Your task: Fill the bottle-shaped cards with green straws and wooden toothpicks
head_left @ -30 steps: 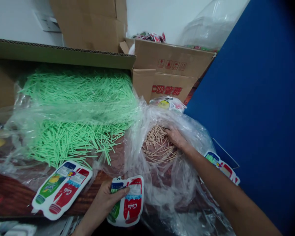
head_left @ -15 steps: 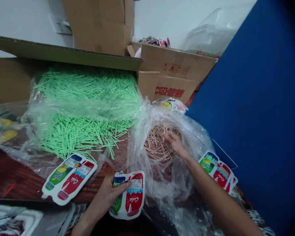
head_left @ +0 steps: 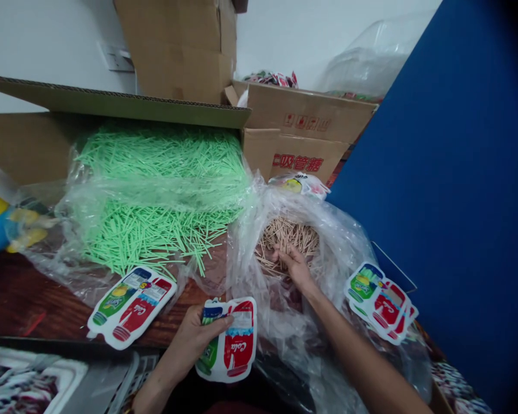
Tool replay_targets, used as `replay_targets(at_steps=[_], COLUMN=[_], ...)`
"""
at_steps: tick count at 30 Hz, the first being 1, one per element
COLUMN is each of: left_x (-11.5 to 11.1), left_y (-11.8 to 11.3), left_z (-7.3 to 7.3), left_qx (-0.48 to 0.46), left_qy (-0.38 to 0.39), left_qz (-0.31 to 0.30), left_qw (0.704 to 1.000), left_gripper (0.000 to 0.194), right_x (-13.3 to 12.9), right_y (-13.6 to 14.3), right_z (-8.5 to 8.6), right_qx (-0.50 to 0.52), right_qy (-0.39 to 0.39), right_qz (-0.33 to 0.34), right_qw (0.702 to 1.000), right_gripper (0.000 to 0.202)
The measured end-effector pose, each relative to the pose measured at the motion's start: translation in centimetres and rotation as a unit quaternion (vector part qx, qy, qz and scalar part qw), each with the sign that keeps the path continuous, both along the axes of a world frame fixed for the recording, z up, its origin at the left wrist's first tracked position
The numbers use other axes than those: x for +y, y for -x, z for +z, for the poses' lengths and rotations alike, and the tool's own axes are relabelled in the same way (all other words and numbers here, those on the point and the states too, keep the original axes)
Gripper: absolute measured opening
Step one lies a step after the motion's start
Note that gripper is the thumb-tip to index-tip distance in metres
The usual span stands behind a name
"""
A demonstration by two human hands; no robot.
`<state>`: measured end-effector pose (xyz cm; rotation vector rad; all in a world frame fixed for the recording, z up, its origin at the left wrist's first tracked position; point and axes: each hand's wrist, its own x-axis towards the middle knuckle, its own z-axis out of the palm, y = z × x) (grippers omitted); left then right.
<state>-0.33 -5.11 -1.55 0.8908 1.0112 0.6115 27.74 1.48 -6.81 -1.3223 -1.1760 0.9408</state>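
My left hand [head_left: 198, 340] grips a bottle-shaped packet [head_left: 240, 339] with green and red halves, thumb across its front. My right hand [head_left: 294, 265] reaches into a clear plastic bag [head_left: 349, 230], its fingers pinched together at the brown sticks [head_left: 291, 234]; whether a stick is between them is hard to tell. Left of my left hand lies a similar packet [head_left: 132, 306] on the dark wooden table [head_left: 64, 293]. More such packets [head_left: 382, 302] overlap to the right of my right forearm. Behind them, many thin green sticks [head_left: 155, 230] spill from a clear bag.
An open cardboard box [head_left: 155, 109] stands behind the green sticks, another box [head_left: 311, 121] with red print to its right. A blue panel [head_left: 435, 172] rises at the right. A white tray [head_left: 75, 379] sits at the lower left.
My right hand has moved slightly left and down over the brown sticks, and its forearm has swung left. My left hand still holds the packet. The view has shifted a little.
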Motion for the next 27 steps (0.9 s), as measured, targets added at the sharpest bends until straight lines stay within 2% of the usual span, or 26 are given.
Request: replay_targets(at_steps=[6, 9, 12, 16, 19, 23, 25, 27], left_x=[-0.2, -0.2, -0.2, 0.0, 0.2, 0.4, 0.4, 0.4], left_y=[0.1, 0.1, 0.1, -0.3, -0.9, -1.6, -1.8, -1.8], left_z=[-0.8, -0.8, -0.6, -0.2, 0.1, 0.3, 0.4, 0.5], left_qx=[-0.014, -0.014, -0.011, -0.022, -0.040, -0.051, -0.056, -0.066], left_qy=[-0.023, -0.023, -0.024, -0.017, -0.015, -0.019, -0.020, -0.024], left_qz=[-0.016, -0.021, -0.021, -0.034, -0.034, -0.022, -0.022, -0.025], left_qw=[0.999, 0.999, 0.999, 0.999, 0.998, 0.998, 0.998, 0.997], left_gripper=[0.023, 0.022, 0.022, 0.022, 0.020, 0.018, 0.018, 0.017], right_x=[-0.8, -0.9, -0.6, -0.4, -1.1, -3.3, -4.6, -5.6], right_y=[0.2, 0.3, 0.1, -0.3, 0.5, 4.0, 6.1, 8.1], right_z=[-0.6, -1.0, -0.6, 1.3, 3.6, 6.2, 7.0, 7.5], right_qx=[0.007, 0.023, 0.065, 0.148, 0.251, 0.461, 0.494, 0.499], right_qy=[0.007, 0.004, -0.010, -0.039, -0.055, -0.039, -0.028, -0.024], right_qz=[0.002, -0.006, -0.035, -0.078, -0.074, -0.028, -0.006, 0.013], right_qw=[1.000, 1.000, 0.997, 0.985, 0.963, 0.886, 0.869, 0.866], right_gripper=[0.021, 0.022, 0.025, 0.028, 0.026, 0.018, 0.013, 0.012])
